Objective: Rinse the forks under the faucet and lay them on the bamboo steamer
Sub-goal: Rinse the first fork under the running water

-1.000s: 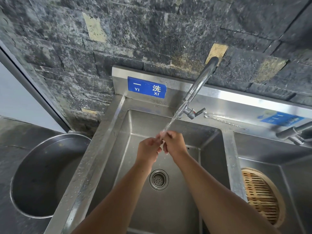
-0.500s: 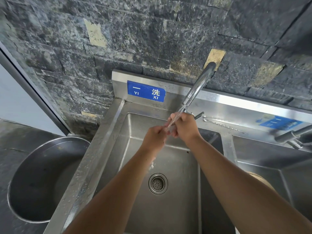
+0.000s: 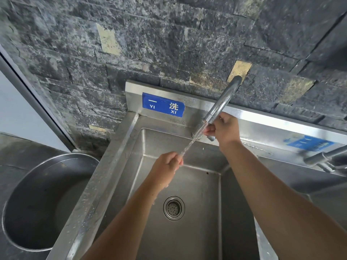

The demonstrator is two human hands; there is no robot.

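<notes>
Sink (image 3: 197, 231): water ran from the faucet (image 3: 221, 102) toward 7 o'clock. Right hand (image 3: 224, 129), at 1 o'clock of the left, curled by the lever (image 3: 211, 138); its grip could not be told. Left hand (image 3: 167, 166) fisted under the stream (image 3: 191, 143), judged holding the forks, metal hidden. Step: rinsing. Next: stop water, carry forks to the steamer, out of view.

A blue sign (image 3: 163, 105) on the steel sink's backsplash (image 3: 134, 94) read "一 洗" in white, with "YI XI" in smaller letters beneath. A second blue label (image 3: 309, 144), farther right on the same backsplash, was too blurred to read.
</notes>
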